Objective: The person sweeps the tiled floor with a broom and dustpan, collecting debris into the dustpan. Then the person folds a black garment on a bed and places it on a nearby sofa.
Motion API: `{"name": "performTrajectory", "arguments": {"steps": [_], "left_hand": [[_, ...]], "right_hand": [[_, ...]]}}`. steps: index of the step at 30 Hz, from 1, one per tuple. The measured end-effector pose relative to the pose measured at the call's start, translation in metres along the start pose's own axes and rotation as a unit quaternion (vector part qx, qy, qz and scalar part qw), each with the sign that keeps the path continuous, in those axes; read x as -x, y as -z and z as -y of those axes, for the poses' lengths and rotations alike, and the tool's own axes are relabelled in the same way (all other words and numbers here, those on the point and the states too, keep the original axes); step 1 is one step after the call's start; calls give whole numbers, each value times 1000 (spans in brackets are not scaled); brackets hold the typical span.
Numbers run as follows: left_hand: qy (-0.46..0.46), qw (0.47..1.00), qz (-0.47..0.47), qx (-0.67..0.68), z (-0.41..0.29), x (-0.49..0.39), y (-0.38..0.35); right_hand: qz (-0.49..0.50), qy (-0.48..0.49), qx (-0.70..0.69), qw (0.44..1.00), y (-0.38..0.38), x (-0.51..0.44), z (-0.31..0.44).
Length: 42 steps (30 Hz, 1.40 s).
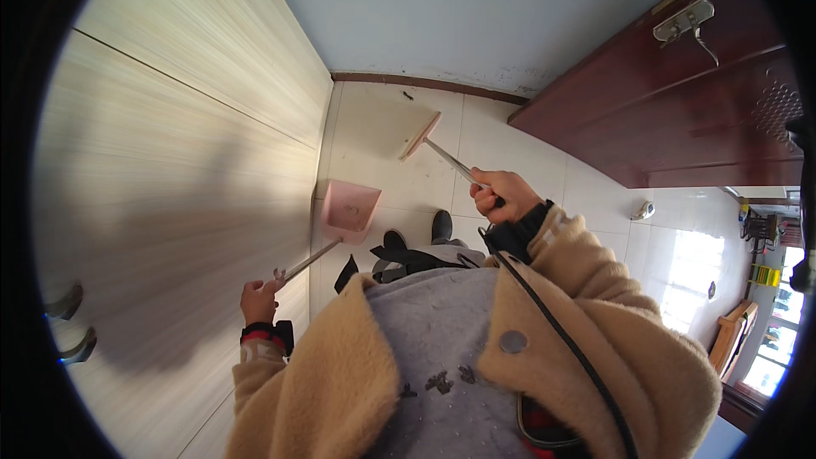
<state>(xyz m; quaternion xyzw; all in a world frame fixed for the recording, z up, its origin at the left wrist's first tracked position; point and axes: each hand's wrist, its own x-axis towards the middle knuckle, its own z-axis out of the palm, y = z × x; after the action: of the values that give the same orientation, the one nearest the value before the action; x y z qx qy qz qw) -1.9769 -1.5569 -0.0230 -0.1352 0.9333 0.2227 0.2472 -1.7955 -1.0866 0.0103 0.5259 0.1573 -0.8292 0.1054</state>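
Note:
My left hand [260,301] is closed on the upper end of the handle of a pink dustpan [350,211], whose pan rests on the floor beside the wood-grain cabinet. Inside the pan lies a little dark debris. With my right hand [505,194] I grip the metal handle of a pink-headed broom or floor squeegee [421,136]; which of the two cannot be told. Its head is on the tiles, ahead of my feet and to the right of the dustpan. A small dark piece of debris [408,95] lies beyond the head, near the wall, and finer specks dot the tiles.
A pale wood-grain cabinet [191,140] stands along the left. Ahead is a light wall with a brown skirting [421,81]. A dark red door [637,95] with a metal handle stands at the right. A small whitish object [645,210] sits on the floor beyond it. My shoes are just below the tools.

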Motion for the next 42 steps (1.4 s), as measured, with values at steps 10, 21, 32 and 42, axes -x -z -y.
{"name": "performTrajectory", "arguments": {"steps": [10,21,32,42], "left_hand": [[-15,1000,-10,2,-1,-7,1],[-24,1000,-13,-6,-3,-11,1],[-40,999,-33,15,-9,-4,1],[-69,996,-57,0,-1,-9,-3]], "right_hand": [[-28,31,-21,999,43,41,-19],[-48,114,-156,980,48,34,-9],[-9,90,-185,978,-1,-2,-10],[57,58,-121,989,-65,-33,-24]]}}
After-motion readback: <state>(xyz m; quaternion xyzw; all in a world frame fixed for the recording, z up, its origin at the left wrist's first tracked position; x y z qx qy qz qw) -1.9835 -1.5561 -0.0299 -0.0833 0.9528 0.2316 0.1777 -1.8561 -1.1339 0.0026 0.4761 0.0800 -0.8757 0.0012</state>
